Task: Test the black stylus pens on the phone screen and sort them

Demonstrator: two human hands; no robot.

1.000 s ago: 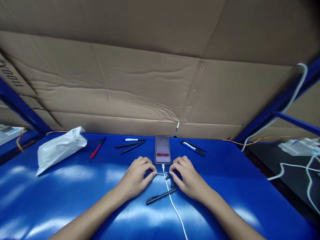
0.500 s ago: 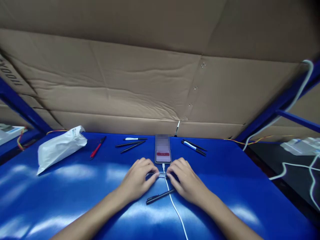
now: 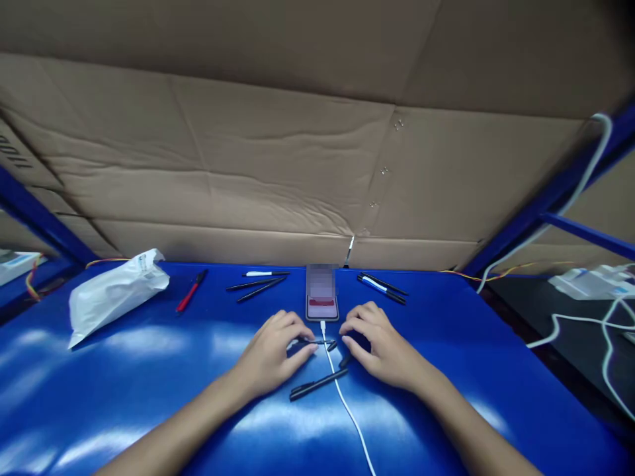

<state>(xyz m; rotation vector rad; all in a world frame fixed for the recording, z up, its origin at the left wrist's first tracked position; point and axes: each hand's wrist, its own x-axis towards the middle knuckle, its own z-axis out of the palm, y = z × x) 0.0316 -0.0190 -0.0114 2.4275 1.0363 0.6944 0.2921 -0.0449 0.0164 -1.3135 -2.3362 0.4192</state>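
My left hand (image 3: 278,347) is closed, with thumb and fingertips pinching a slim dark pen part (image 3: 322,342) that crosses the white charging cable (image 3: 341,391). At its right end lies a small black piece (image 3: 332,346). To the right, my right hand (image 3: 374,344) rests low over the table with thumb and fingers parted. Below its thumb shows a short black piece (image 3: 344,361), partly hidden. A capped black pen (image 3: 317,385) lies slanted between my forearms. Just beyond my hands is a phone (image 3: 322,309), plugged into the cable.
Black pens (image 3: 255,285), a black-and-white pen (image 3: 265,274) and a red pen (image 3: 191,293) lie at the back left of the blue table (image 3: 149,396), near a white plastic bag (image 3: 116,294). More pens (image 3: 381,289) lie right of the phone. Cardboard (image 3: 278,158) walls the back.
My right hand has let go of the pen part and drawn slightly right, its fingers opening. Small black pieces now show between my hands. My left hand keeps its pinch.
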